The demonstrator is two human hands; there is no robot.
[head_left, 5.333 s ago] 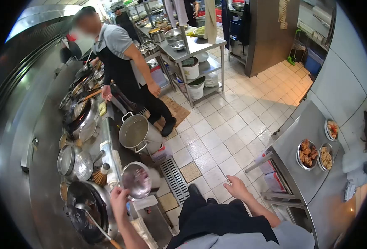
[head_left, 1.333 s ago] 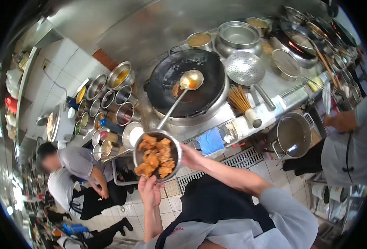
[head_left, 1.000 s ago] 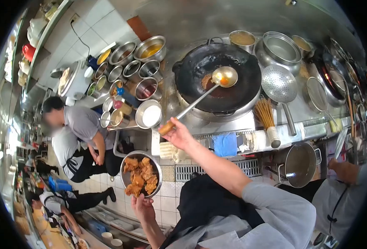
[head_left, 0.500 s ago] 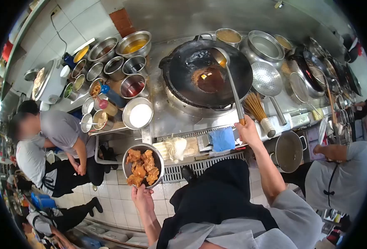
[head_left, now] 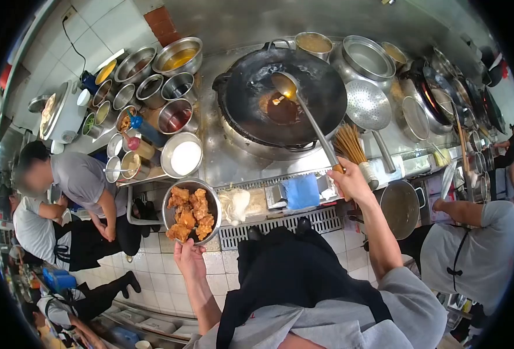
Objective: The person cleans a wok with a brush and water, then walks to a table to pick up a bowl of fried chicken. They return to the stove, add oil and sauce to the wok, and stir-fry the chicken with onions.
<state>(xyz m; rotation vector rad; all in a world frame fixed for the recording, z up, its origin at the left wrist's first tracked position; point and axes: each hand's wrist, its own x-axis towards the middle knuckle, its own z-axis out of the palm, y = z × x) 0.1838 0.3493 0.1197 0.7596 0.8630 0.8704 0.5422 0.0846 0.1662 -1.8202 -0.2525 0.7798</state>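
My left hand (head_left: 189, 260) holds up a steel bowl (head_left: 169, 204) heaped with golden fried chicken pieces (head_left: 190, 212), below the counter's front edge. My right hand (head_left: 351, 180) grips the wooden end of a long ladle (head_left: 307, 117). The ladle's cup rests inside a big black wok (head_left: 251, 81), beside a small pool of brown sauce (head_left: 281, 110) at the wok's bottom.
Steel seasoning pots (head_left: 152, 93) and a bowl of white powder (head_left: 183, 156) stand left of the wok. A perforated skimmer (head_left: 368, 106), a bamboo brush (head_left: 353, 148) and more woks sit to the right. A blue cloth (head_left: 301, 192) lies on the ledge. Co-workers stand at my left (head_left: 76, 180) and right (head_left: 472, 256).
I turned from the floor to the stove and picked up the bowl of chicken. My right hand took the ladle handle and swung its cup into the wok; the bowl rose slightly.
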